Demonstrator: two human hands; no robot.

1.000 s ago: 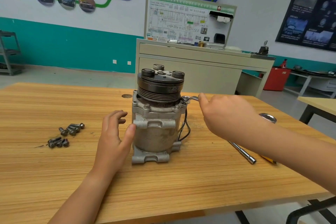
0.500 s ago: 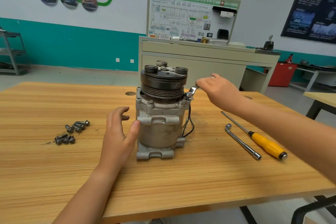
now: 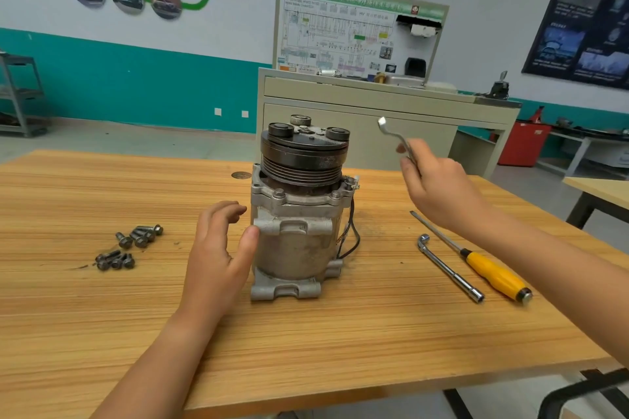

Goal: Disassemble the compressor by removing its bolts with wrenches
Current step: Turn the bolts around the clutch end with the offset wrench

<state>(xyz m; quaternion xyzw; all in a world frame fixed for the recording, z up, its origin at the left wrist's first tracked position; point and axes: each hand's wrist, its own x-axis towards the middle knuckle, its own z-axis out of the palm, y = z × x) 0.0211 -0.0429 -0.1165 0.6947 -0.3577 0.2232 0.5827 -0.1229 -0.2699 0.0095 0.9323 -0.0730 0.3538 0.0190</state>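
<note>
The compressor [image 3: 299, 224] stays upright on the counter [image 3: 306, 350], but the wrench [image 3: 391, 133] has lifted off its right flange bolt [image 3: 350, 181] — that bolt now lies down-left of the right grip [image 3: 439, 187], clamped on the slanting wrench. The left grip [image 3: 218, 248], fingers loose, rests its thumb on the compressor's side.

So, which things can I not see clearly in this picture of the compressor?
Head view: the far side of the compressor is hidden by its own body, so bolts there cannot be counted.
Head view: the lower end of the wrench is hidden inside the right hand.
Head view: the loose bolts overlap and are too small to count.
Head view: the poster print is blurred.
</note>
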